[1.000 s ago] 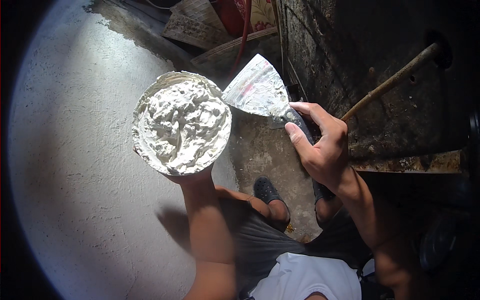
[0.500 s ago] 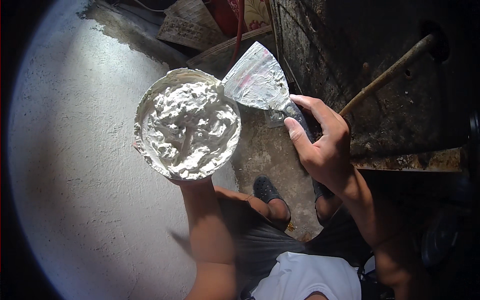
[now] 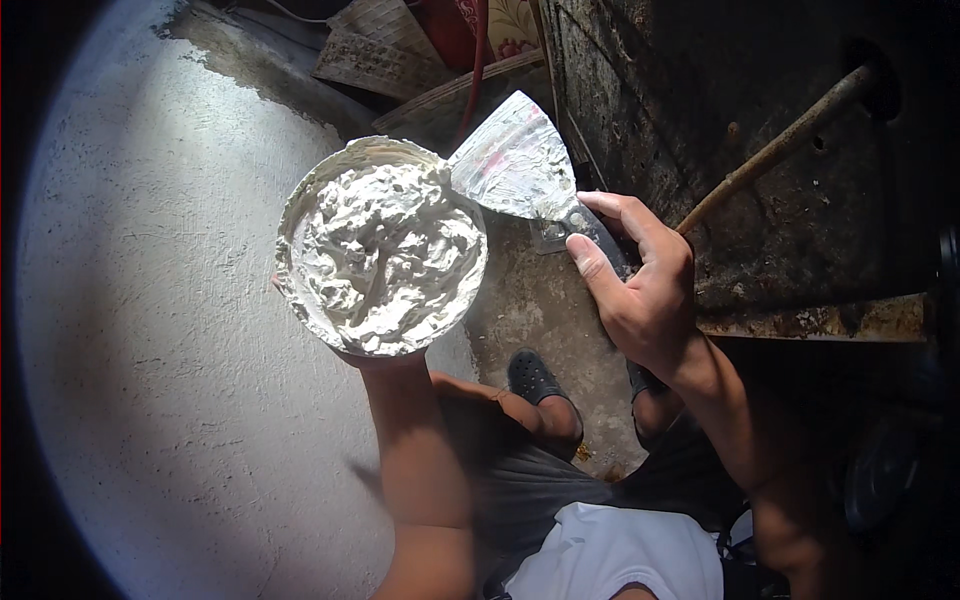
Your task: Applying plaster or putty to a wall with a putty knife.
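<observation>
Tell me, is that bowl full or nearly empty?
Full. White paste is heaped to the rim of the bowl, hiding its bottom. The putty knife touches its right edge.

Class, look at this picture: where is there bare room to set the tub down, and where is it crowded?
Bare patch: the concrete floor between the plaster tub, the dark shoe and the grimy wall. Crowded: the top corner, piled with boards, a red hose and the putty knife.
</observation>
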Available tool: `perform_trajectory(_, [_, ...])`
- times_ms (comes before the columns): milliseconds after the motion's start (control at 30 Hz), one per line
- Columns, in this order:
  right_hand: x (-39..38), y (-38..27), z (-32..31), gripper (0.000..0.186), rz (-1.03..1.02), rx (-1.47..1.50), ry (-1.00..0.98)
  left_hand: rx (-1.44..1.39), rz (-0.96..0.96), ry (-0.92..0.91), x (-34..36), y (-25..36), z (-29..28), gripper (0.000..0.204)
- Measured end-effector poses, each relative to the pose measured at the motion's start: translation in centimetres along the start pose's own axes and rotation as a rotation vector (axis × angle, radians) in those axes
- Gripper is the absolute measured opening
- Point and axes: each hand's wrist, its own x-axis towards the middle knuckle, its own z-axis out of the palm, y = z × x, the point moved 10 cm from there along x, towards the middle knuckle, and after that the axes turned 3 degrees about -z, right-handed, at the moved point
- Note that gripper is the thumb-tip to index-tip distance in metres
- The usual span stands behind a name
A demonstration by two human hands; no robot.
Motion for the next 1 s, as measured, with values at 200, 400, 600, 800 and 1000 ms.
perform_trajectory(200, [-0.3, 0.3, -0.1, 0.027, 0.033, 0.007, 0.028, -0.077, -0.025, -0.062, 0.3, -0.8, 1.6, 0.096])
perform_trajectory(400, [-0.2, 0.1, -0.2, 0.027, 0.019, 0.013, 0.040, -0.050, -0.072, -0.098, 0.4, -1.5, 2.6, 0.088])
perform_trajectory(600, [0.0, -0.8, -0.4, 0.029, -0.040, -0.071, 0.006, -0.087, -0.106, -0.052, 1.0, -2.6, 3.0, 0.099])
perform_trajectory(800, [0.0, -1.4, -0.6, 0.030, -0.089, -0.093, 0.035, -0.004, -0.091, -0.059, 1.0, -2.6, 3.1, 0.099])
perform_trajectory(1000, [-0.4, -1.8, -0.3, 0.033, -0.107, 0.040, -0.006, 0.320, 0.063, 0.255, 0.7, -0.4, 0.0, 0.096])
